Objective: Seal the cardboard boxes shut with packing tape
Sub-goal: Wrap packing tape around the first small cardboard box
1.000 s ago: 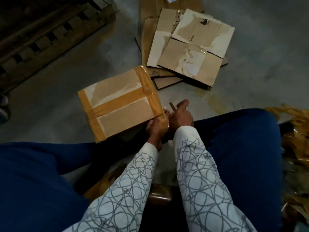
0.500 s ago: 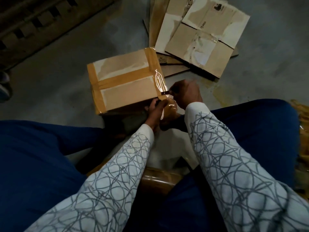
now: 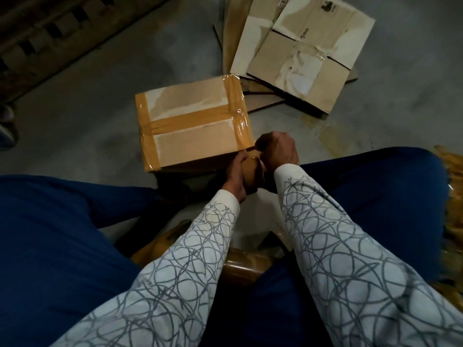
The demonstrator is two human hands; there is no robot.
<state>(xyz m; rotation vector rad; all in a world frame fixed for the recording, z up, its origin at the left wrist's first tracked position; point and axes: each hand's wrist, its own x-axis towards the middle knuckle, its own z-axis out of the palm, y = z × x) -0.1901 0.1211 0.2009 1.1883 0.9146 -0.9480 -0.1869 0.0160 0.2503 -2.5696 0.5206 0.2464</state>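
A cardboard box [image 3: 190,136] lies on the floor before my knees, with brown packing tape along its centre seam and both side edges. My left hand [image 3: 235,175] grips a brown tape roll [image 3: 253,172] at the box's near right corner. A short strip of tape runs from the roll up to that corner. My right hand [image 3: 278,151] is a closed fist just right of the corner, pinching a small dark cutter [image 3: 250,148] against the strip. Its blade is too small to make out.
Flattened cardboard boxes [image 3: 300,51] are piled beyond the box at the upper right. A wooden pallet [image 3: 50,33] fills the upper left. A second tape roll [image 3: 243,269] sits between my legs. Crumpled tape scraps [image 3: 451,196] lie at the right edge.
The hands have drawn together at the box's near right corner. The loose shiny tape between roll and box is now pulled short, and my right hand has closed against it.
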